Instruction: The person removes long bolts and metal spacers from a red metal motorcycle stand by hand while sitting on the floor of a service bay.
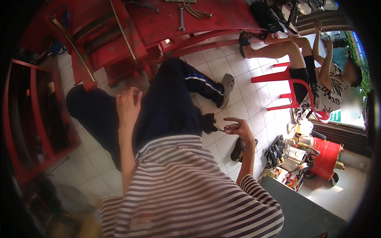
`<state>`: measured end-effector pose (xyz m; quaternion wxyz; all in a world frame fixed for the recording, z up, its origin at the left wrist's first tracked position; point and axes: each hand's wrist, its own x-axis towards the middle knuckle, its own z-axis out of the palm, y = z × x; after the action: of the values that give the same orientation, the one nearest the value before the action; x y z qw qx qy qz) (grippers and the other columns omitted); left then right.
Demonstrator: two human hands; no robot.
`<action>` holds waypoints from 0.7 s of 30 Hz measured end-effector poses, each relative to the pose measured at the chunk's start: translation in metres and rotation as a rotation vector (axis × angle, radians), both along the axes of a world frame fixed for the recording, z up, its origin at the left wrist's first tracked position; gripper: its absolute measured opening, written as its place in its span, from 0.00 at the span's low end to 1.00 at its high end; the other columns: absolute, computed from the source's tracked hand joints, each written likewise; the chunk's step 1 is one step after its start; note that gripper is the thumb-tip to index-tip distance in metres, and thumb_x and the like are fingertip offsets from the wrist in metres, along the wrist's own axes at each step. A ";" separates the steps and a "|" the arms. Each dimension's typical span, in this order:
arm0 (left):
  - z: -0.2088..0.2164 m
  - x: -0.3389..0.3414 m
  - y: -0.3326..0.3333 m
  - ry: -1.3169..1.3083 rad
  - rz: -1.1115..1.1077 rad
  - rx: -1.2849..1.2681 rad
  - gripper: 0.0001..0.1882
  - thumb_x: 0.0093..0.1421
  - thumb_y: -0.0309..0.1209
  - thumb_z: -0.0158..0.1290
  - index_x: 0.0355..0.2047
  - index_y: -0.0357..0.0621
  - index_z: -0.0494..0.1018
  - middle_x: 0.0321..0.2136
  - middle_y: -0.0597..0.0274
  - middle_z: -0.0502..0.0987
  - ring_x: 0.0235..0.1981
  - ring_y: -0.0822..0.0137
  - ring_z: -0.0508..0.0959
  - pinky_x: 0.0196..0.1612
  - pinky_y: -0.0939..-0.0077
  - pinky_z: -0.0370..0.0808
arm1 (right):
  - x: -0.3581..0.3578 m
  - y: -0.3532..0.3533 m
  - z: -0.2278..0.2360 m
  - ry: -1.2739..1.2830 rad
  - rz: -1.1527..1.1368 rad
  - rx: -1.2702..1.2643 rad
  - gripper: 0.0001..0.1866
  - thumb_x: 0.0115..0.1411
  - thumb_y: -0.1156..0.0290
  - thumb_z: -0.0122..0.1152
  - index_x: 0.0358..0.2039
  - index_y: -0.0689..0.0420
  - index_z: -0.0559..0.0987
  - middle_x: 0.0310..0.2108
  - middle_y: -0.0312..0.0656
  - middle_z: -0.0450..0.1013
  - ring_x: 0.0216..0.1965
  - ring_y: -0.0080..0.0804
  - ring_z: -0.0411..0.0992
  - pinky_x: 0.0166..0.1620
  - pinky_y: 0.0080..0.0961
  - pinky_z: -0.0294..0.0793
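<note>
Remotely, I watch the right hand, half-curled, pinch a thin dark strip above the tiled floor; the left hand curls loosely over dark trousers, contents unclear

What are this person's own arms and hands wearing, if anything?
The left hand and right hand are bare: no glove, watch or bracelet shows. The forearms are uncovered too, below short sleeves with dark and pale stripes, matching the shirt.
</note>
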<state>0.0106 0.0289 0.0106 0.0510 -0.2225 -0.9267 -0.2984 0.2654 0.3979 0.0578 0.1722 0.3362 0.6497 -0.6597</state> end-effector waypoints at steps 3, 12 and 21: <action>0.028 0.020 0.022 -0.150 -0.048 0.280 0.09 0.57 0.29 0.61 0.38 0.45 0.75 0.24 0.67 0.75 0.27 0.70 0.72 0.37 0.72 0.66 | -0.010 0.007 0.022 0.194 -0.114 -0.065 0.37 0.40 0.85 0.73 0.54 0.68 0.72 0.30 0.46 0.80 0.32 0.28 0.79 0.38 0.19 0.79; 0.105 0.067 0.090 -0.465 -0.445 0.538 0.31 0.45 0.35 0.71 0.47 0.44 0.69 0.30 0.65 0.73 0.30 0.69 0.71 0.34 0.74 0.69 | -0.080 -0.015 0.078 0.749 -0.248 -0.251 0.44 0.33 0.88 0.76 0.54 0.69 0.68 0.28 0.47 0.79 0.31 0.32 0.80 0.36 0.20 0.80; 0.167 0.056 0.080 0.066 -0.237 0.435 0.18 0.44 0.27 0.67 0.34 0.41 0.73 0.26 0.61 0.70 0.28 0.63 0.71 0.31 0.70 0.69 | -0.150 -0.127 0.135 0.910 -0.098 0.097 0.25 0.44 0.87 0.73 0.43 0.65 0.72 0.34 0.52 0.79 0.38 0.40 0.81 0.44 0.30 0.83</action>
<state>0.0665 0.1094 0.1776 0.0925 -0.3229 -0.8062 -0.4871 0.1152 0.2710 0.1925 -0.1780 0.0501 0.6728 -0.7163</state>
